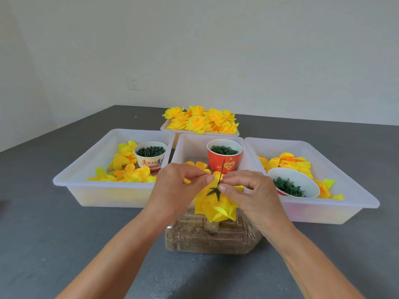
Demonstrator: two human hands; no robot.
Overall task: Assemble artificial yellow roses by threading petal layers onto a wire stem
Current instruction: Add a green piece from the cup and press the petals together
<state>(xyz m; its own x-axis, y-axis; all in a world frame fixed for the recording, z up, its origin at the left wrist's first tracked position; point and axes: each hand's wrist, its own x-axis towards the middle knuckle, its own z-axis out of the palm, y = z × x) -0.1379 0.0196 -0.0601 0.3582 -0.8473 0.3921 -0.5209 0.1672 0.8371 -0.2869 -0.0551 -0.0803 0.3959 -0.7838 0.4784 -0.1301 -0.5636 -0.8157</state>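
We worked at a grey worktop (pixel 64 244) with both hands raised over a clear container of brown granules (pixel 207 236) at 6 o'clock. The yellow rose (pixel 212 205) sat inverted just above that container, its green calyx (pixel 214 192) facing up and the thin wire stem (pixel 222 170) rising from it toward 12 o'clock. Our right hand (pixel 251 190) pinched the stem between thumb and forefinger just above the calyx. Our left hand (pixel 181 186) had its fingers curled, thumb and forefinger tips meeting beside the stem at the petal edge; we could not tell what they held.

Behind the hands lay three white trays. The left tray (pixel 71 180), at 10 o'clock, held loose yellow petals (pixel 127 169) and a white paper cup (pixel 151 156) of dark green parts. The centre tray (pixel 187 145) held a red paper cup (pixel 224 155) of green rings. The right tray (pixel 345 190), at 2 o'clock, held petals and a tilted white bowl (pixel 293 184) of green pieces. A far tray (pixel 168 128) at 12 o'clock carried finished roses (pixel 200 119).
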